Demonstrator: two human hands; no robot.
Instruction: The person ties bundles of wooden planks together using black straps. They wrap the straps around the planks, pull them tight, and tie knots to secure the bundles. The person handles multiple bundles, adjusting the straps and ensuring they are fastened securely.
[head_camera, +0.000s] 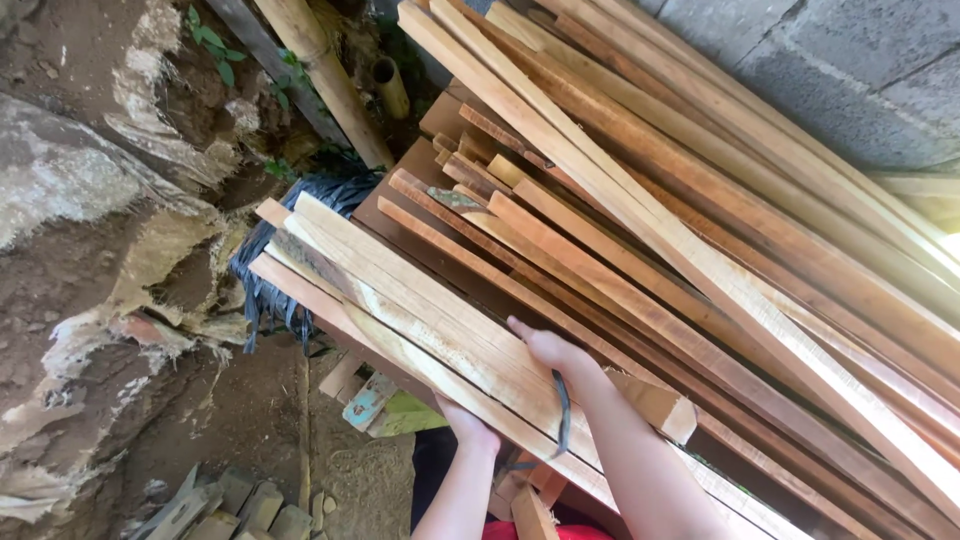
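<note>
- Outdoor woodpile set against a grey block wall (850, 70) at 1 o'clock, with bare earth and broken rock (90, 260) filling the 9 o'clock side.
- Bundle of pale planks (400, 290): lies diagonally across the centre, ends pointing to 10 o'clock, resting on the stack.
- Right hand (550, 350): laid flat on top of the bundle, fingers extended toward 10 o'clock; a dark band (562, 415) circles the wrist.
- Left hand (470, 428): under the bundle's lower edge at 6 o'clock, fingers hidden, so its grip cannot be told.
- Longer reddish battens (720, 250): run from 12 to 4 o'clock, just beside the bundle.
- Black plastic sheet (265, 290): beneath the plank ends, at 9 o'clock.
- Bamboo poles (330, 80): lean at 11 o'clock.
- Wood offcuts (230, 510): on the ground at 7 o'clock.
</note>
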